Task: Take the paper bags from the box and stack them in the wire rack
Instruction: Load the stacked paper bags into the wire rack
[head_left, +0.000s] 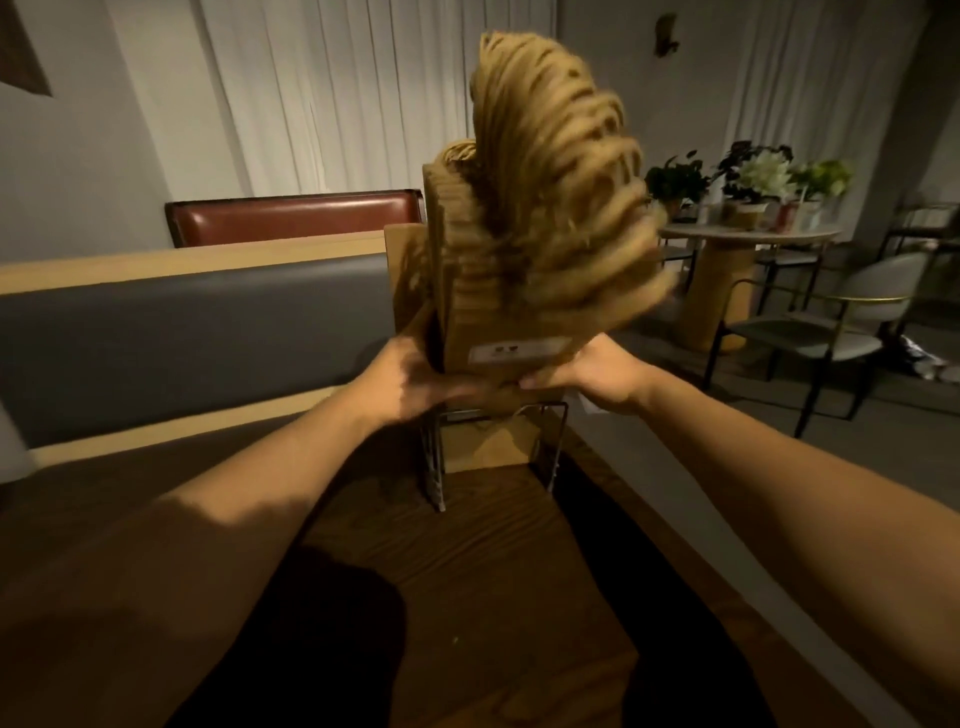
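Note:
A thick bundle of brown paper bags stands upright over the wire rack, its twisted handles fanning up and to the right, blurred by motion. My left hand grips the bundle's lower left edge. My right hand holds its lower right corner from below. Inside the rack, more brown paper shows beneath the bundle. A cardboard box stands just behind the bundle, mostly hidden by it.
The rack sits on a dark wooden table. A grey booth back runs along the left. To the right are a round table with plants and a grey chair.

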